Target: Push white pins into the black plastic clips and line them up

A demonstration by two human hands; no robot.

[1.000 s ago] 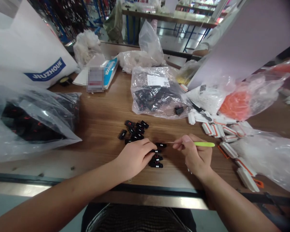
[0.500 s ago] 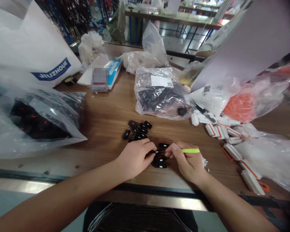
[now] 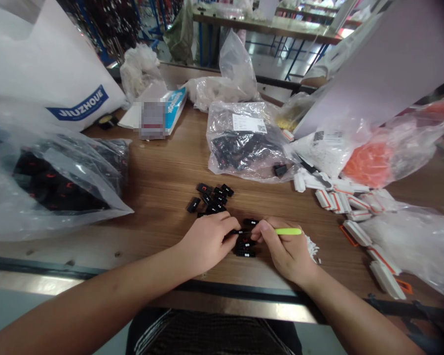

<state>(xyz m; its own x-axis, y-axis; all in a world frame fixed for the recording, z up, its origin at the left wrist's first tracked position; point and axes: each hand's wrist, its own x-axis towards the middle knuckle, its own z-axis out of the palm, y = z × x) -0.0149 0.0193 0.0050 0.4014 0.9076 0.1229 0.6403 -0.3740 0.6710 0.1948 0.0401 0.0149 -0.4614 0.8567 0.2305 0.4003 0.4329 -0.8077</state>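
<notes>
Pinching a black piece point(image 3: 240, 231), the left hand point(image 3: 209, 240) seemingly steadies it for the green tool point(image 3: 290, 231) the right hand point(image 3: 285, 249) grips; white bits point(image 3: 312, 247) lie right, likely for reach.

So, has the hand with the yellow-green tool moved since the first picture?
Yes: against the bag with the white label, the right hand has shifted left, closer to the left hand.
</notes>
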